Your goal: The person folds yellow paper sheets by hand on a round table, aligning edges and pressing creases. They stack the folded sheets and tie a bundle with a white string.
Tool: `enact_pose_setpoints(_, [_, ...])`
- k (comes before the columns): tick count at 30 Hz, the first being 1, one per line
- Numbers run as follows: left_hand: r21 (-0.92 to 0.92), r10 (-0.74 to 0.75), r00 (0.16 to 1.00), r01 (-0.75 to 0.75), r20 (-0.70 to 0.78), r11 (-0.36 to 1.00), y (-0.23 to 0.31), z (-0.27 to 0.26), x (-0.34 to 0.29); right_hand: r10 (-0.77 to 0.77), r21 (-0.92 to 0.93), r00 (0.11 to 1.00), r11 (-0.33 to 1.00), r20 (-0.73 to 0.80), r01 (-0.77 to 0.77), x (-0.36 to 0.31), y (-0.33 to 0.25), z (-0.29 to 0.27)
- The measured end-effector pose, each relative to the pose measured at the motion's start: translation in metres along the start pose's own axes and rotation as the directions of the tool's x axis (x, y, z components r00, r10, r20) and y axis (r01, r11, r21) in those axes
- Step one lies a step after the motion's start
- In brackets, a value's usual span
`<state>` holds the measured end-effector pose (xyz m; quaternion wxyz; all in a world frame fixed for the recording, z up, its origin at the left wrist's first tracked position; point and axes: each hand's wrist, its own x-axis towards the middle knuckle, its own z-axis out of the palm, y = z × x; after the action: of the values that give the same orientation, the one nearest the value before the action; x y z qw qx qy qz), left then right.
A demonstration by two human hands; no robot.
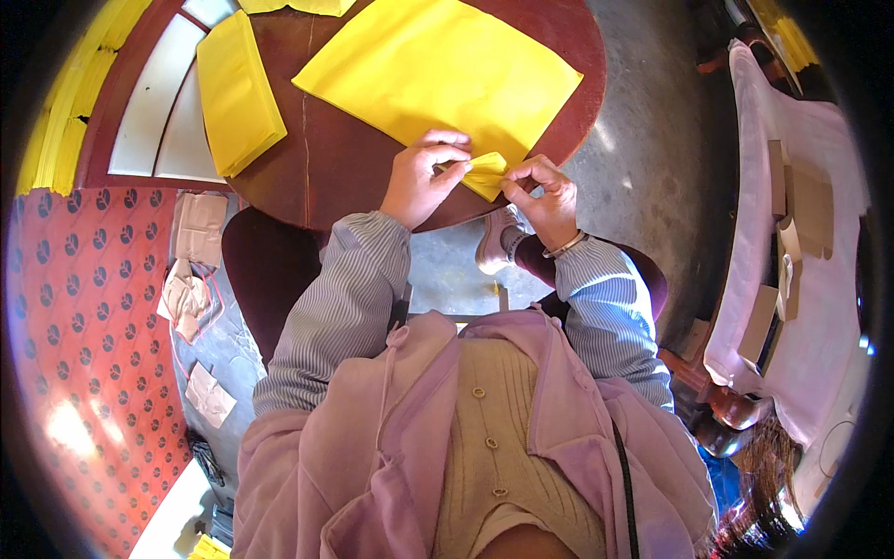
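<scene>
A large stack of yellow paper (438, 74) lies on the round dark red table (291, 191), its near corner turned toward me. At that corner a small folded or creased yellow piece (486, 175) rises between my two hands; whether it is part of the top sheet I cannot tell. My left hand (426, 179) is closed, thumb and fingertips at the piece's left side. My right hand (545, 197) pinches its right edge between thumb and forefinger. Both hands are just over the table's near edge, with striped sleeve covers on the forearms.
A thick yellow folded stack (238, 93) lies at the table's left, and more yellow paper (298, 5) at its far edge. On the right stands a table with a pale pink cloth (745, 112) and cardboard pieces (808, 210). Brown paper (210, 395) lies on the floor at left.
</scene>
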<state>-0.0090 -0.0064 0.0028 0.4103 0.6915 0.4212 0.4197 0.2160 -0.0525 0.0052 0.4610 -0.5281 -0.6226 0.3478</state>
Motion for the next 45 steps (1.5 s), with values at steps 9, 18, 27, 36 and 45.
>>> enact_pose_setpoints(9, [-0.049,-0.008,0.997,0.012,0.081,0.999,-0.001,-0.007,0.000,-0.006,0.002,1.000,1.000,0.001,0.006,0.001,-0.002,0.000])
enact_pose_setpoints(18, [-0.011,0.023,0.991,-0.022,0.132,1.000,-0.002,-0.012,0.000,0.013,-0.006,1.000,1.000,0.002,-0.013,0.001,-0.001,0.000])
enact_pose_setpoints(27, [-0.033,0.021,0.989,-0.017,0.146,0.999,-0.001,-0.013,0.000,0.036,-0.014,0.999,0.999,0.014,-0.036,0.002,0.001,-0.001])
enact_pose_setpoints(36, [0.028,0.094,0.979,-0.100,0.178,0.995,-0.004,-0.015,0.001,0.042,-0.024,0.999,0.999,0.020,-0.041,0.003,0.001,-0.002])
enact_pose_setpoints(45, [-0.021,-0.003,0.988,0.006,0.157,1.000,-0.001,-0.012,-0.001,0.059,-0.010,0.998,0.998,0.026,-0.059,0.003,0.001,-0.002])
